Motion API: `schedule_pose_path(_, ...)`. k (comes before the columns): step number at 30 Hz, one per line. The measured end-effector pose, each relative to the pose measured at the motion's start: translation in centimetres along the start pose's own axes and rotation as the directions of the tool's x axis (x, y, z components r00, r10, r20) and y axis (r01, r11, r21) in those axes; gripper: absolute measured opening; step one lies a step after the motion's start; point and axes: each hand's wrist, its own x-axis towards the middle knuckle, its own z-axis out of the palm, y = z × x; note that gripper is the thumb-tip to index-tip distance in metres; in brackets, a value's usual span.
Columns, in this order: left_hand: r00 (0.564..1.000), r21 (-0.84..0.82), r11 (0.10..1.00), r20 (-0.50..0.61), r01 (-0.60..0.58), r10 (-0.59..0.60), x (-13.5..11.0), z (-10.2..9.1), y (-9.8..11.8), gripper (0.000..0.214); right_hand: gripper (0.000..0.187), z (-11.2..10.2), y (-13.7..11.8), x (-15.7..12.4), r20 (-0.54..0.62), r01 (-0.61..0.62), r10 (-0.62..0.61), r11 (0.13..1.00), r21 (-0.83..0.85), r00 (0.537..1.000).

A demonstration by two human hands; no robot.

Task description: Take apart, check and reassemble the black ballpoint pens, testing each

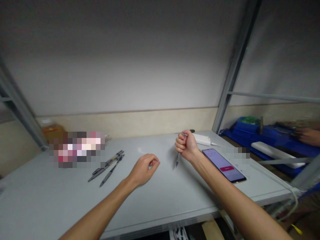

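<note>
My right hand (pixel 185 145) is closed in a fist round a pen (pixel 177 160), held upright with its tip pointing down just above the grey table (pixel 160 206). Most of the pen's barrel is hidden by the fingers. My left hand (pixel 145 168) rests on the table to the left of it, fingers curled in and thumb close to the index finger, with nothing visible in them. Further left lie several pens (pixel 107 168) with dark grips, side by side at a slant. A phone (pixel 223 165) with a lit screen lies beside my right forearm.
Behind my right hand are a white device (pixel 202 139) with a cable and a black-handled tool (pixel 192 131). A blurred-out pile (pixel 80 148) and an orange container (pixel 53 131) stand at left. Beyond the metal post (pixel 225 96), another person's hand (pixel 308 135) is near blue bins (pixel 247 128).
</note>
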Motion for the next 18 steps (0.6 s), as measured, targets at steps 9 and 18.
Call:
schedule_pose_path(9,0.999,0.067,0.997,0.032,0.023,-0.025,-0.1,-0.2,0.0,0.021,0.035,1.2,-1.2,0.1,0.039,-0.02,0.023,0.996,-0.09,0.999)
schedule_pose_path(18,0.998,0.112,0.993,0.049,0.042,-0.048,-0.2,0.0,-0.4,0.021,0.035,1.8,-1.5,0.0,0.057,-0.046,0.048,0.998,-0.041,0.997)
